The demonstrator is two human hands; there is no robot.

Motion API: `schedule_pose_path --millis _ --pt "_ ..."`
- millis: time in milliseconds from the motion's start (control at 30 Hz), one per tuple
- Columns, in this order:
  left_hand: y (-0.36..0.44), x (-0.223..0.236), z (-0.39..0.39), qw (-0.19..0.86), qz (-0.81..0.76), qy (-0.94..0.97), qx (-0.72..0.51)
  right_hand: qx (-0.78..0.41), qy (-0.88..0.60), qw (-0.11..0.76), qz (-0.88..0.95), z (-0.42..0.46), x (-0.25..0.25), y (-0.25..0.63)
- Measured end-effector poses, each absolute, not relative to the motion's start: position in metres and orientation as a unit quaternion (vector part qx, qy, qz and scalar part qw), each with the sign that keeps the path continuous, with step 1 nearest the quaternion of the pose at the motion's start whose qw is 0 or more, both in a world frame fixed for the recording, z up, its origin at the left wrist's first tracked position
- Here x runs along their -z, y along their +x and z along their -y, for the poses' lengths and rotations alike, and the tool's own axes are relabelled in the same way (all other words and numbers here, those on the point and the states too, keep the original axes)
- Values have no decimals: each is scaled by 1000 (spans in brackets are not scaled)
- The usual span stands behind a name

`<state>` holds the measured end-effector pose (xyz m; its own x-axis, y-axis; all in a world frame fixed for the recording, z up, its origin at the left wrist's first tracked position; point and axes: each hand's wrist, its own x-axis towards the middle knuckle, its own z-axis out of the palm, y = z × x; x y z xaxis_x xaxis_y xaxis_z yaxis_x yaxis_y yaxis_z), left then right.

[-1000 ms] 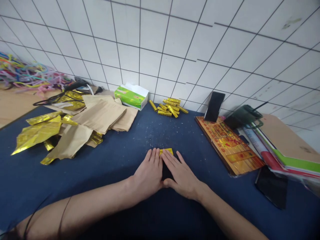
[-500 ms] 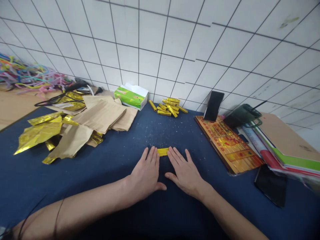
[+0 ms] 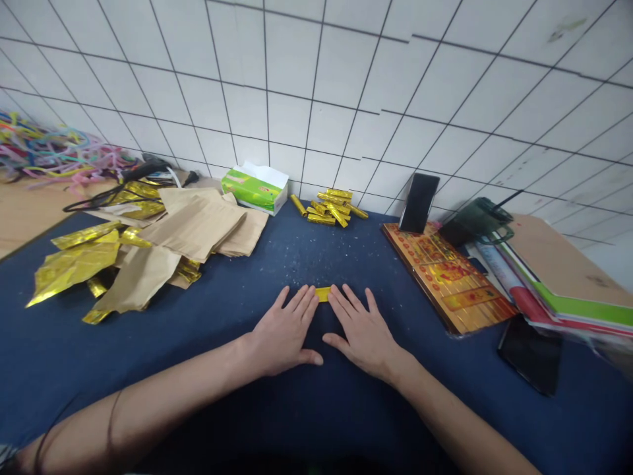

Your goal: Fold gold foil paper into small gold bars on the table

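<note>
My left hand (image 3: 284, 330) and my right hand (image 3: 361, 330) lie flat on the blue cloth (image 3: 222, 310), fingers stretched out and side by side. Their fingertips press on a small gold foil roll (image 3: 323, 293), of which only a short piece shows between them. A pile of finished gold rolls (image 3: 329, 209) lies by the wall behind. Loose gold foil sheets (image 3: 74, 260) and brown paper sheets (image 3: 198, 224) are heaped at the left.
A green tissue box (image 3: 254, 188) stands at the wall. To the right lie a red-gold printed stack (image 3: 448, 277), a propped phone (image 3: 418, 202), a dark green holder (image 3: 477, 224), folders (image 3: 558, 297) and a flat phone (image 3: 529, 353). Coloured strands (image 3: 49, 148) lie far left.
Both hands slid forward over the gold piece and spread apart. It went from a wider folded piece under the fingers to a thin roll at the fingertips.
</note>
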<state>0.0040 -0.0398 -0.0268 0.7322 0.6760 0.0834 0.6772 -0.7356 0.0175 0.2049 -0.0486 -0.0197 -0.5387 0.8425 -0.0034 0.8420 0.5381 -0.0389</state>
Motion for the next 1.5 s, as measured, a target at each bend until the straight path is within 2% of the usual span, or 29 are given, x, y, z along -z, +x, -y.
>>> schedule_pose_path --millis 367,633,967,1500 --pt "-10 27 42 -8 377 -926 13 -86 -477 1 875 44 13 211" --pt "-10 28 40 -27 378 -925 -10 -92 -432 30 897 42 13 169" --pt "-12 26 40 -45 379 -924 -10 -19 -486 21 873 40 30 195" --pt "-16 24 38 -73 375 -924 28 -22 -494 43 868 41 37 192"
